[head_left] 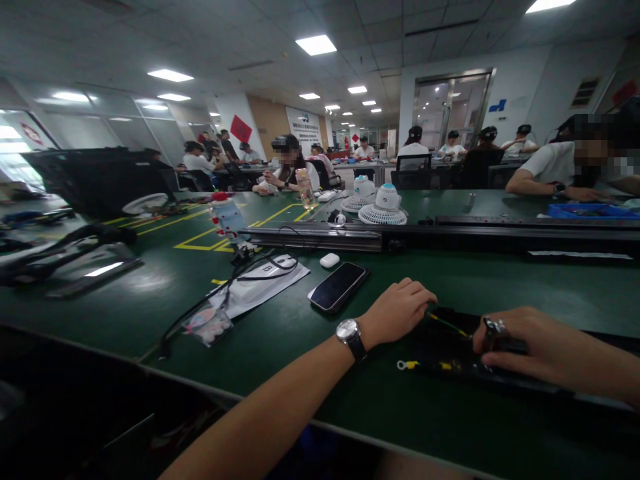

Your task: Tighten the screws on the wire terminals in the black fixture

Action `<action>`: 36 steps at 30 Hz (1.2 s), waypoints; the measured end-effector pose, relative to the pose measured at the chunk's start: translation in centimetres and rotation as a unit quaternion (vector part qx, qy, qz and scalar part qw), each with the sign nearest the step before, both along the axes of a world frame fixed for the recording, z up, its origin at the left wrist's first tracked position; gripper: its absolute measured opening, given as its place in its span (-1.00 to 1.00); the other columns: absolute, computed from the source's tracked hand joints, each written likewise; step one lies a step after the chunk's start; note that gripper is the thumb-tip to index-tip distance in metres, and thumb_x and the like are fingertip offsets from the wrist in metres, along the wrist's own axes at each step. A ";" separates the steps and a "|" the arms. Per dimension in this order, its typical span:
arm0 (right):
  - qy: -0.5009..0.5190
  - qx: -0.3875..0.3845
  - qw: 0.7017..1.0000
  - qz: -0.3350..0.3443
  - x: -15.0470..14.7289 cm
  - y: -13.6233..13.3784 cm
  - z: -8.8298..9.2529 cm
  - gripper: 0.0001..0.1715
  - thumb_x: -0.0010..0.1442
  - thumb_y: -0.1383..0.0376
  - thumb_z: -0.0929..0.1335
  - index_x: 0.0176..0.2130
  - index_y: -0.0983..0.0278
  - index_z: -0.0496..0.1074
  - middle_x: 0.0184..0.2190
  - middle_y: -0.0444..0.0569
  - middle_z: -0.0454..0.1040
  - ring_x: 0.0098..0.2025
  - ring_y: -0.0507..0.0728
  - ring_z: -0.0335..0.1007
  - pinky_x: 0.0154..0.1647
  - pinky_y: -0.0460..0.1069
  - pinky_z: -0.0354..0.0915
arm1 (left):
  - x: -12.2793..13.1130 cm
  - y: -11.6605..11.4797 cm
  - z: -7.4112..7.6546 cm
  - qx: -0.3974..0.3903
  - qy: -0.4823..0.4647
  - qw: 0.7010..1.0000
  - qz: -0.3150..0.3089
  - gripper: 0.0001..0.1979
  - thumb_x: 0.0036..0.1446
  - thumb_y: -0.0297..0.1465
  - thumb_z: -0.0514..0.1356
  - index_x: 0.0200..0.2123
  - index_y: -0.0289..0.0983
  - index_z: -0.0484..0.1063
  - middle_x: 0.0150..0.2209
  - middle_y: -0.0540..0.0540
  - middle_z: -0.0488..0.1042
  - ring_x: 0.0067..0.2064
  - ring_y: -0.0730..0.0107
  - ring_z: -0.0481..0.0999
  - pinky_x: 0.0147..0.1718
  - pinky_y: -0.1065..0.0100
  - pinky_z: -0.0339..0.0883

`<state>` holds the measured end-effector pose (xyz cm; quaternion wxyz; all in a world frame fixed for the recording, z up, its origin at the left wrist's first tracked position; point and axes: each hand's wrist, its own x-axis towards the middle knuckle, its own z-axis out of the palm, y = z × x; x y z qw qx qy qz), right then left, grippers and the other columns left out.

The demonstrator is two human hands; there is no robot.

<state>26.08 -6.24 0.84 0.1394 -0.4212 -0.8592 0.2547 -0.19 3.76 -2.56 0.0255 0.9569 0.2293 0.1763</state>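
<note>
- One green table (280, 333) fills most of what I see from here; the hands work at its near right side.
- A long rail (475, 237) lies across it, on the far side of the hands and well apart from them.
- Under and beside the hands sits a black piece (520, 380), its outline hard to read in the shade.
- The right hand (540, 340) is curled round a dark handle (513, 345); what the handle belongs to, I cannot tell.
- The left hand (400, 308) has its fingers bunched, seemingly pinching the far left end of a wire.
- A phone (340, 287) lies left of that hand, just out of its way.
- The green-and-yellow wire (453, 325) runs between the hands, nearly straight. To my eye, light tension suits it: enough to steady it, without tugging its ends. The right grip wants to stay firm but unhurried, clear of the left fingertips.
- Smallest, a ring lug (405, 365) lies nearer the table edge; best not to snag it with a wrist.
</note>
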 end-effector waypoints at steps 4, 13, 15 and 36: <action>0.007 0.009 1.000 -0.018 0.1 0.0 -0.3 -0.78 0.36 0.11 0.37 -0.17 0.14 0.59 -0.24 -0.07 0.61 -0.23 0.17 0.54 -0.22 0.00 0.41 | 0.0 0.0 -0.1 0.005 0.003 1.000 -0.002 -0.72 0.43 -0.42 -0.02 0.08 -0.21 0.39 0.01 -0.12 0.45 0.04 0.27 0.38 0.05 0.23 0.32; 0.032 0.102 0.991 -0.076 -0.6 -0.5 1.3 -0.84 0.34 0.17 0.41 -0.17 0.15 0.60 -0.24 -0.14 0.63 -0.22 0.11 0.56 -0.16 -0.03 0.39 | 0.6 0.8 0.1 -0.003 -0.020 1.000 -0.018 -0.73 0.41 -0.45 -0.01 0.06 -0.23 0.40 0.00 -0.14 0.45 0.02 0.25 0.38 0.04 0.21 0.31; 0.034 0.102 0.991 -0.074 -0.9 -0.6 1.4 -0.86 0.34 0.19 0.41 -0.17 0.16 0.59 -0.24 -0.14 0.63 -0.22 0.10 0.56 -0.17 -0.04 0.38 | 0.6 1.0 0.1 -0.004 -0.024 1.000 -0.020 -0.74 0.40 -0.46 -0.01 0.05 -0.23 0.40 -0.01 -0.14 0.45 0.01 0.26 0.38 0.04 0.20 0.31; 0.024 0.093 0.995 -0.041 -2.3 -0.8 0.9 -0.83 0.36 0.19 0.40 -0.18 0.19 0.60 -0.22 -0.09 0.64 -0.23 0.12 0.58 -0.18 -0.04 0.40 | 0.6 1.0 -0.1 -0.008 -0.016 1.000 -0.011 -0.73 0.41 -0.44 0.00 0.07 -0.20 0.40 0.02 -0.11 0.45 0.04 0.28 0.37 0.07 0.22 0.29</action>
